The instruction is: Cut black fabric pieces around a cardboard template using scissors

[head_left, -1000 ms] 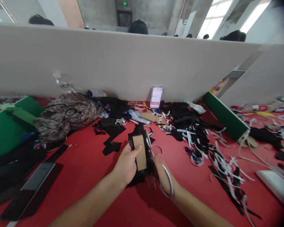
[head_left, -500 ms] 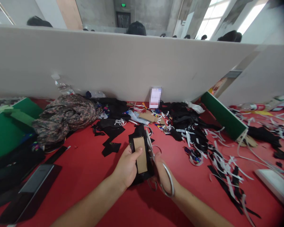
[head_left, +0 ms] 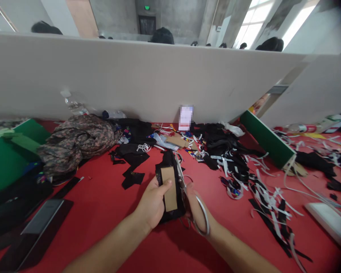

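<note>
Left hand [head_left: 151, 204], gripping cardboard [head_left: 171, 199], shifted slightly; right hand [head_left: 198, 214] holds scissors [head_left: 180, 178] over red table [head_left: 99, 201] before grey partition [head_left: 147, 79].

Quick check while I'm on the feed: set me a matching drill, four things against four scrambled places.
Things:
1. Cardboard rectangle
2. Scissors
3. Floral cloth
4. Green lit sign

Places:
A. Above the dark door
B. In the right hand
C. Heaped beside the left green panel
D. Under the thumb of the left hand

Pairs: 1-D, 2-B, 3-C, 4-A
</note>
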Available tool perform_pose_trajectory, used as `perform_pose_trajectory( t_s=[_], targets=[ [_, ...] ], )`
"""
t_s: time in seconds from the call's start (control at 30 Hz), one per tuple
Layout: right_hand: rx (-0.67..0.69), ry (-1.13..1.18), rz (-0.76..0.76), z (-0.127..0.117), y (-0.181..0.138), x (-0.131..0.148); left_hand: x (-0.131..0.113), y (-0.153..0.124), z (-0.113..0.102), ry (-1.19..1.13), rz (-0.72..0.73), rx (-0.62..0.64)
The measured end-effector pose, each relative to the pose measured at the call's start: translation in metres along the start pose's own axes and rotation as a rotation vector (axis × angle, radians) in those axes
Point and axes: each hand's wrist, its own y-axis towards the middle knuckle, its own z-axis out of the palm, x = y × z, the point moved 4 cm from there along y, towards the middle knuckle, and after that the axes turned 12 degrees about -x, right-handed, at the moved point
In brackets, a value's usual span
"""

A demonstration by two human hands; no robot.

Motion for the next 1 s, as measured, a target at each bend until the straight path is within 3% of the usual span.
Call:
perform_pose_trajectory(
  t_s=[0.2, 0.43, 0.63, 0.77, 1.0],
  targets=[
    [0.082, 0.009, -0.015, 0.003, 0.0, 0.003, 0.0, 0.0, -0.001, -0.001, -0.008, 0.012],
    [-0.043, -0.026, -0.031, -0.007, 0.004, 0.005, 0.0, -0.002, 0.0, 0.026, -0.004, 0.025],
    [0.211, 0.143, 0.078, 0.0, 0.009, 0.01, -0.02, 0.001, -0.004, 0.009, -0.13, -0.002],
    [0.214, 0.252, 0.143, 0.002, 0.013, 0.005, -0.032, 0.004, -0.007, -0.001, -0.197, 0.046],
    [0.182, 0.394, 0.153, 0.014, 0.0, 0.003, -0.016, 0.005, -0.003, -0.056, -0.031, -0.061]
  ],
)
